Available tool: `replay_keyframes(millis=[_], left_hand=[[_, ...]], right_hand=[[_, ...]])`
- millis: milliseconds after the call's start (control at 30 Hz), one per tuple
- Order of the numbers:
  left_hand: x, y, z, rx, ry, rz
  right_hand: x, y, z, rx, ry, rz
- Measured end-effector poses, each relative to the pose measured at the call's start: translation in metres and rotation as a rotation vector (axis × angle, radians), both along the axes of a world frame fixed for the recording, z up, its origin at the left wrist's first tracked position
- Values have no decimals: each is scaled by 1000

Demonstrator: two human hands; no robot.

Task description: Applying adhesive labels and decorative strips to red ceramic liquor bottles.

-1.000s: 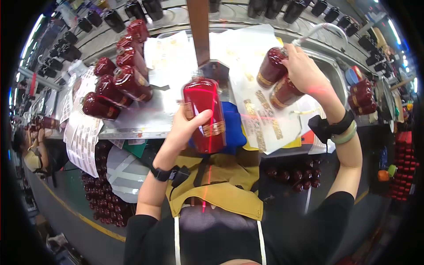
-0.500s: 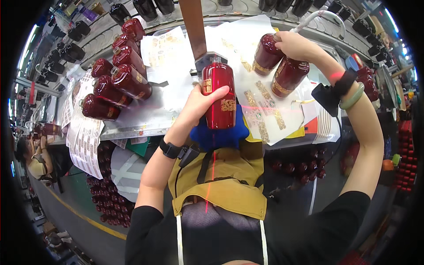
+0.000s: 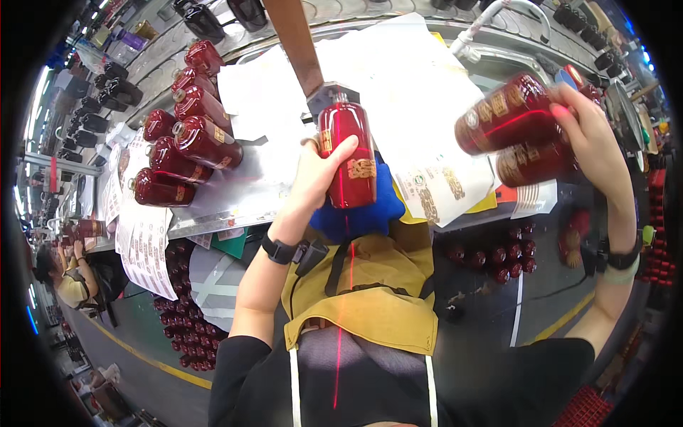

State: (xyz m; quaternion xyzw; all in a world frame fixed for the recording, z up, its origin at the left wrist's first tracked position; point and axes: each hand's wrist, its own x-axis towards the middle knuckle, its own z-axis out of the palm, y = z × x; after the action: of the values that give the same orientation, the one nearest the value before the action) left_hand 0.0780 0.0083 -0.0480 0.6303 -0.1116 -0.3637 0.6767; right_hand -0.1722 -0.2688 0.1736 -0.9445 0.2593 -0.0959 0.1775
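My left hand (image 3: 319,176) grips a dark red bottle with a gold label (image 3: 348,155), held upright with its neck under a metal fixture (image 3: 329,95) at the foot of a brown post. A blue pad (image 3: 359,213) lies just below it. My right hand (image 3: 596,142) is raised at the right and holds two more red bottles (image 3: 511,122) stacked together, lying sideways with their caps pointing left. A thin red laser line runs down the middle bottle and my apron.
Several red bottles (image 3: 186,142) lie in a row on the steel bench (image 3: 249,192) at the left. White paper sheets (image 3: 420,92) cover the bench middle. Crates of red bottles (image 3: 186,334) sit under the bench. Another person (image 3: 60,274) works at far left.
My right hand has swung the two bottles out to the right and down. My left hand has kept its bottle upright under the fixture.
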Motion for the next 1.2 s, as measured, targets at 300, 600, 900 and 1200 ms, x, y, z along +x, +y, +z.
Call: replay_keyframes(millis=[300, 600, 900, 1200], left_hand=[[3, 4, -5, -26, -22, 52], [9, 9, -9, -82, -265, -51], [4, 29, -16, -117, -209, -40], [0, 56, -9, 70, -327, 168]], right_hand=[[-74, 52, -6, 140, 114, -125], [-160, 72, -43, 305, 183, -214], [-274, 81, -243, 426, 420, -480], [-388, 136, -485, 696, 410, -1297]])
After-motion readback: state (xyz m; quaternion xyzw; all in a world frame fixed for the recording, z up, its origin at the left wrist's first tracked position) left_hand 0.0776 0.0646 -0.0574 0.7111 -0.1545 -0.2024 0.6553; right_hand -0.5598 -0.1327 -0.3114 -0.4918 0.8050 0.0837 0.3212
